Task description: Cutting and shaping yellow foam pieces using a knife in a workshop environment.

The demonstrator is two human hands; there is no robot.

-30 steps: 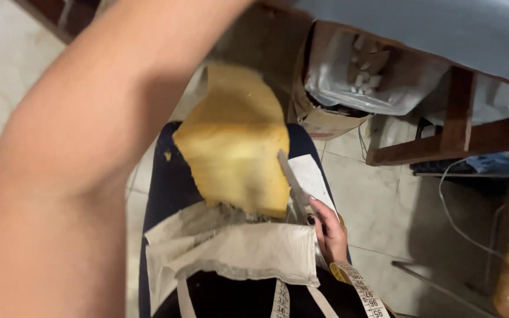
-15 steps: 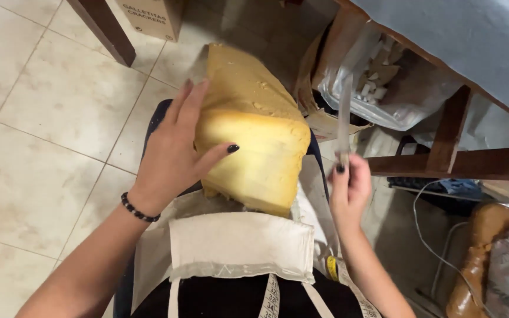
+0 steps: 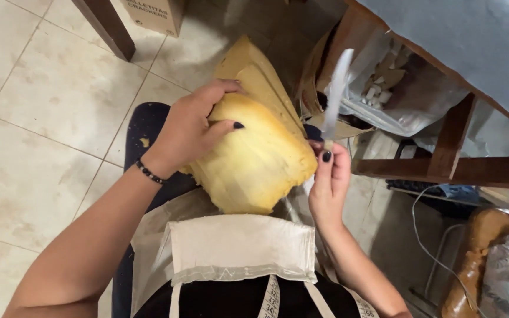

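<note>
Left hand grips a yellow foam block over the lap, long axis running far to near. Right hand pinches a knife, blade pointing far.

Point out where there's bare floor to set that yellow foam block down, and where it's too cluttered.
Free: the tiled floor left of the left hand, between the table leg and the lap. Crowded: right of the right hand, where a plastic bag, wooden frame and cable fill the space. The foam block sits between both hands.
</note>
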